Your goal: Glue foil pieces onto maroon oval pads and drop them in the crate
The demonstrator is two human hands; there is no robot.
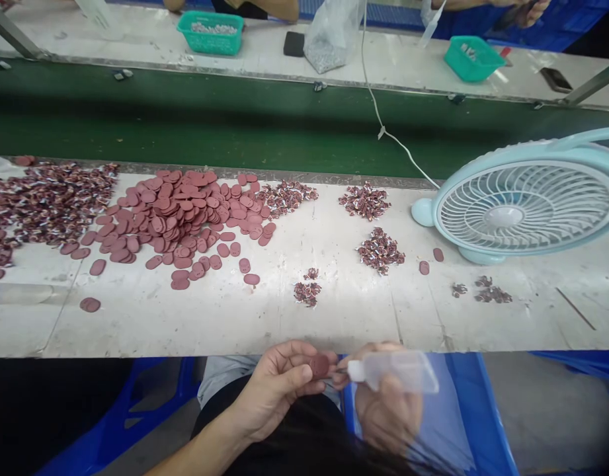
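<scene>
Between thumb and fingers, my left hand [284, 380] pinches a reddish-brown oval disc [319, 365] just off the table's front edge. My right hand [391, 403], partly blurred, is closed around a translucent squeeze bottle [403, 371] with a white cap. The bottle lies nearly level and its thin tip points left, close to the disc; whether they touch I cannot tell. Straight ahead on the table sits a small cluster of tiny brown and white parts [307, 292]. A large heap of the same kind of oval discs [185, 205] spreads to the left.
A pale blue fan [507, 198] stands at the right. More small parts are piled at the far left [61, 198] and right of centre [380, 251]. Across a green gap, another bench holds green baskets [212, 43] and a plastic bag [328, 39]. Other people's arms show there.
</scene>
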